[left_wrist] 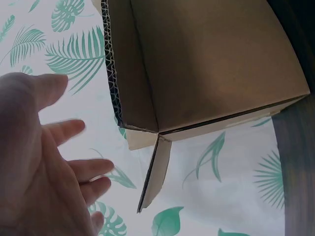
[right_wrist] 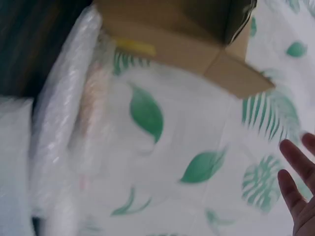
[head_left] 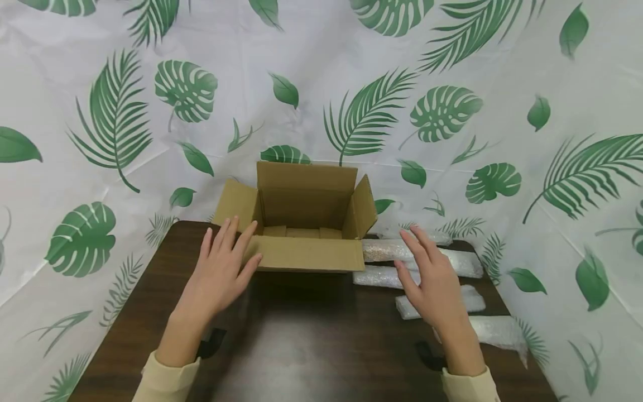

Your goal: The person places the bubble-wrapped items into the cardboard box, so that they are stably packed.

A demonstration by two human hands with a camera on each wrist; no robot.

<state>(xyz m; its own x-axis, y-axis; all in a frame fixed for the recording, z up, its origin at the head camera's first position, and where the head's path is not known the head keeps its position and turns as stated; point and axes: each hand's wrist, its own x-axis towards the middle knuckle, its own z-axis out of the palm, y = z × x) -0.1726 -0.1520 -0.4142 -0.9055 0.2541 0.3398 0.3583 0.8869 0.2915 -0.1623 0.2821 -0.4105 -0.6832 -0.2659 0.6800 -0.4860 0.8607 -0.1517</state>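
A cardboard box (head_left: pixel 306 254) stands at the back of the dark table with its flaps spread and its top open. My left hand (head_left: pixel 217 274) hovers by the box's left front corner, fingers spread and holding nothing. In the left wrist view the left hand (left_wrist: pixel 54 162) is apart from the box (left_wrist: pixel 221 59). My right hand (head_left: pixel 436 282) is raised over the bubble-wrapped packages, its fingers extended and nothing in its grasp. The right wrist view shows the right hand's fingers (right_wrist: pixel 298 162) at the edge, away from the box's side (right_wrist: pixel 172 51).
Several bubble-wrapped packages lie right of the box, among them a long one (head_left: pixel 379 276) and one (head_left: pixel 497 330) near the table's right edge. A white leaf-print cloth (head_left: pixel 311 67) hangs behind and around the dark wooden table (head_left: pixel 301 346).
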